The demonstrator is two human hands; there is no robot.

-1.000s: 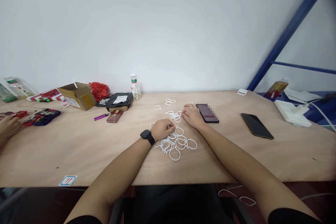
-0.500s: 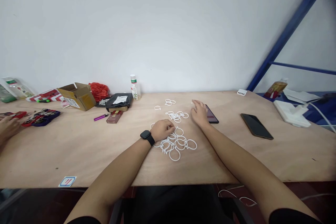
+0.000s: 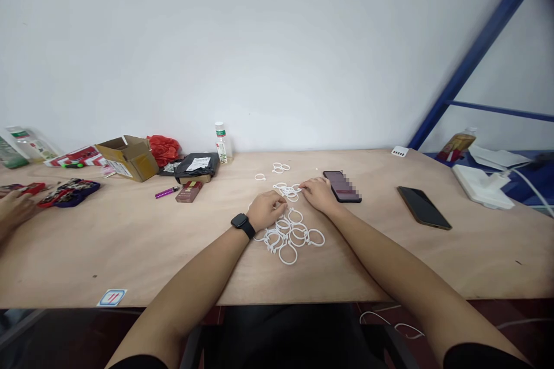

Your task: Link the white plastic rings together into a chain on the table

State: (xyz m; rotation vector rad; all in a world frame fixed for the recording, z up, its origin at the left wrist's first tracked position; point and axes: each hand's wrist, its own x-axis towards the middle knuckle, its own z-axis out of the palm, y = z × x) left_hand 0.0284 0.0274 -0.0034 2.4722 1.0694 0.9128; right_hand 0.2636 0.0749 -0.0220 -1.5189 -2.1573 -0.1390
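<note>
My left hand rests with curled fingers over the upper left of a heap of white plastic rings, each with a small tab. What its fingertips hold, if anything, is too small to make out. A black watch sits on that wrist. My right hand reaches in from the right, its fingertips closed at the edge of a smaller ring cluster, on a white ring there. Farther back lie a few more rings and one single ring. A tiny white piece lies on the table behind my right hand.
A lit phone lies beside my right hand, with a dark phone farther right. At the back left stand a bottle, a black parcel, and a cardboard box. Another person's hand works at the far left.
My right hand has moved left and toward me, from beside the tiny white piece to the smaller ring cluster, uncovering more of the lit phone. My left hand has stayed almost in place.
</note>
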